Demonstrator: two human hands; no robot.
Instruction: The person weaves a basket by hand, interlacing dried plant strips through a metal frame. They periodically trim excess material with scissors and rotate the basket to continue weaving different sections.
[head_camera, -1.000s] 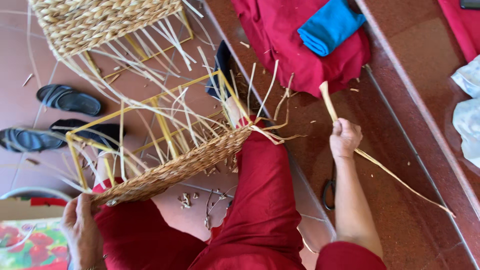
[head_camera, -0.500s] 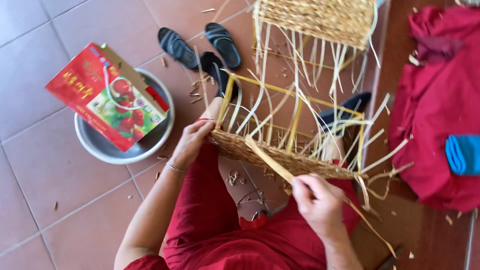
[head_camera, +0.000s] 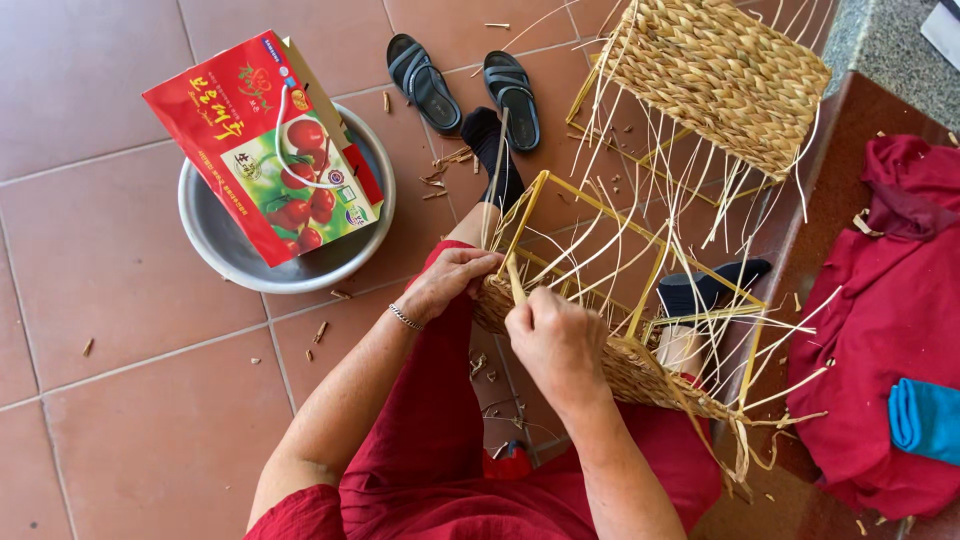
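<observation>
Bracing the half-woven basket (head_camera: 640, 370) across your lap, your left hand (head_camera: 450, 282) grips its woven rim at the near corner for steadiness, while your right hand (head_camera: 556, 338) pinches a straw strand (head_camera: 514, 280) upright beside it, ready for weaving.

A half-woven basket (head_camera: 640, 370) lies tilted across the person's red-clad lap, its woven straw band running from upper left down to lower right. A yellow wire frame (head_camera: 600, 250) rises from the band, box-shaped and open, with loose pale straw strands sticking out between its bars and past its right end. The left hand (head_camera: 452, 280) grips the band's left end. The right hand (head_camera: 555, 345) rests on the band just beside it, pinching an upright strand (head_camera: 514, 280).
</observation>
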